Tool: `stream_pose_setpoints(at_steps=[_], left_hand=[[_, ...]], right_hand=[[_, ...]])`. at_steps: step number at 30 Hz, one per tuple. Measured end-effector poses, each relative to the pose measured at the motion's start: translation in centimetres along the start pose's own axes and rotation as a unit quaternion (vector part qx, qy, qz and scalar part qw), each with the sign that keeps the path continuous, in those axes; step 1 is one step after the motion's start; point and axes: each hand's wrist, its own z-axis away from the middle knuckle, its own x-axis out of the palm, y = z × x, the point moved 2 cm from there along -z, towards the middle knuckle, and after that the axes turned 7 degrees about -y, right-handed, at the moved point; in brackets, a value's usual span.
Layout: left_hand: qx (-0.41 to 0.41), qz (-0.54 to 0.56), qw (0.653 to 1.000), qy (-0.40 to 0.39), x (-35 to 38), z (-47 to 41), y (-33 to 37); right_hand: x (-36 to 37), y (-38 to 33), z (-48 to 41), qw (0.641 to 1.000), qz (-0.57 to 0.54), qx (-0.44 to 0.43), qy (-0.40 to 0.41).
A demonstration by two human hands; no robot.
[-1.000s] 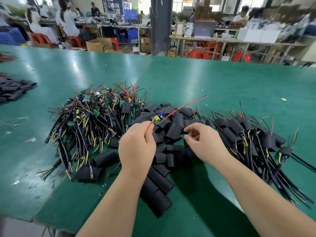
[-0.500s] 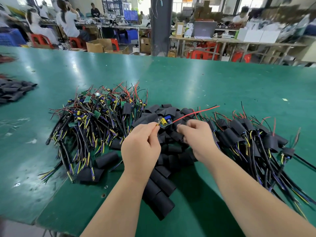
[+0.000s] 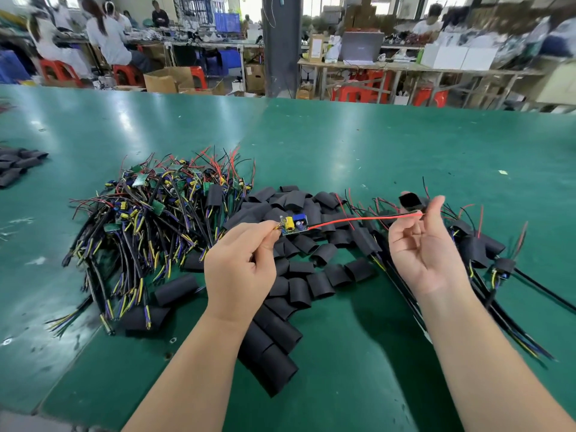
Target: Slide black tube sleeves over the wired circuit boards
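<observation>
My left hand (image 3: 240,269) pinches a small wired circuit board (image 3: 294,224) by its near end, lifted above the table. Its red wire (image 3: 358,218) stretches right to my right hand (image 3: 419,244). That hand is raised palm-up and holds a black tube sleeve (image 3: 410,201) between thumb and forefinger, at the tip of the red wire. A heap of loose black sleeves (image 3: 299,269) lies under both hands.
A pile of bare wired boards (image 3: 149,219) lies left on the green table (image 3: 343,145). Sleeved boards (image 3: 480,244) are heaped at the right. More black sleeves (image 3: 15,165) sit at the far left edge. Other benches and people fill the background.
My right hand has lifted away from the sleeve heap to the right with a black sleeve, turning palm-up. The board's red wire now runs straight across to it.
</observation>
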Motion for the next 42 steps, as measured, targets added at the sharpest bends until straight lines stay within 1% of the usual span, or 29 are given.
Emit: stream_pose_setpoints(at_steps=[2,5,8,13,16,18,20,22,24,29,35,37,39,41,42], left_hand=[[-0.002,0.003,1.000,0.001,0.0,0.0,-0.1],[-0.011,0.006,1.000,0.004,-0.2,0.0,-0.1],[-0.013,0.007,1.000,0.006,-0.3,0.0,0.0],[-0.019,-0.005,1.000,0.013,-0.3,0.0,0.0],[-0.034,-0.019,0.999,0.014,-0.3,0.0,-0.1],[-0.032,-0.025,0.999,0.007,-0.3,0.0,0.0],[-0.011,-0.030,0.999,-0.011,-0.1,0.1,0.5],[0.013,-0.021,0.999,-0.035,0.3,0.3,1.1],[0.021,-0.007,0.998,-0.051,0.6,0.4,1.5],[0.022,-0.009,0.999,-0.042,0.5,0.3,1.5],[0.041,-0.041,0.997,-0.046,0.6,0.3,1.8],[0.049,-0.057,0.996,-0.054,0.5,0.3,2.0],[0.059,-0.073,0.994,-0.065,0.5,0.3,2.3],[0.073,-0.090,0.990,-0.079,0.6,0.3,2.6],[0.078,-0.095,0.989,-0.085,0.7,0.3,2.7]], right_hand=[[0.0,0.1,0.1,1.000,-0.001,0.022,-0.013],[0.4,0.4,0.7,0.997,0.002,0.060,-0.056],[0.9,0.5,1.1,0.993,0.005,0.068,-0.096],[1.2,0.4,1.6,0.982,-0.032,0.084,-0.165],[1.3,0.7,1.8,0.976,0.020,0.080,-0.203],[1.2,1.3,1.9,0.976,0.071,0.073,-0.194],[1.0,2.2,2.2,0.973,0.138,0.068,-0.175],[0.8,3.5,2.7,0.959,0.208,0.082,-0.175],[0.6,4.7,3.1,0.945,0.254,0.093,-0.183],[0.6,5.3,3.4,0.934,0.292,0.083,-0.189],[0.8,5.3,3.6,0.935,0.315,0.058,-0.153],[1.0,5.2,3.8,0.925,0.349,0.035,-0.142],[1.0,5.3,4.1,0.904,0.401,0.023,-0.147],[0.8,5.7,4.3,0.891,0.424,0.035,-0.157],[0.8,5.9,4.4,0.893,0.420,0.044,-0.158]])
